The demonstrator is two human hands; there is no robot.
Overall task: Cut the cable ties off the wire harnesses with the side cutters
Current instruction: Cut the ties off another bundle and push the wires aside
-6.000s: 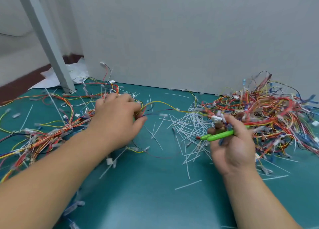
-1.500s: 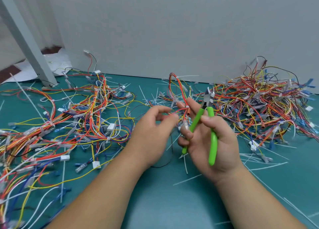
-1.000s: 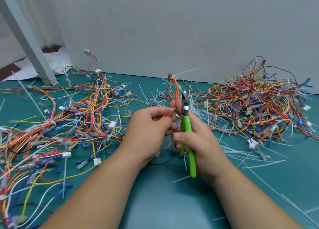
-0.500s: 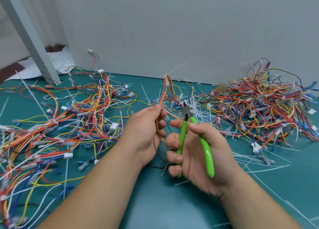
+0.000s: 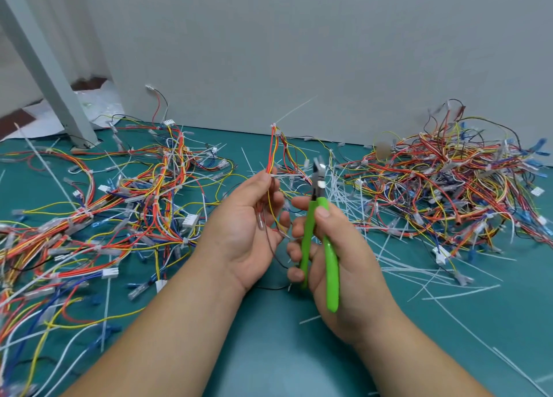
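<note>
Head view: left hand (image 5: 248, 226) pinches a thin harness (image 5: 273, 154) between thumb and fingers (image 5: 276, 197), its red, orange and yellow wires rising upright, with a white tie (image 5: 273, 126) near the top. Right hand (image 5: 344, 265) is curled round the green handles of the cutters (image 5: 318, 232), jaws pointing up, just right of the harness. On the teal surface (image 5: 269, 351) lie 2 heaps of harnesses, left pile (image 5: 119, 211) and right pile (image 5: 449, 181), with cut ties (image 5: 344, 194) strewn between.
</note>
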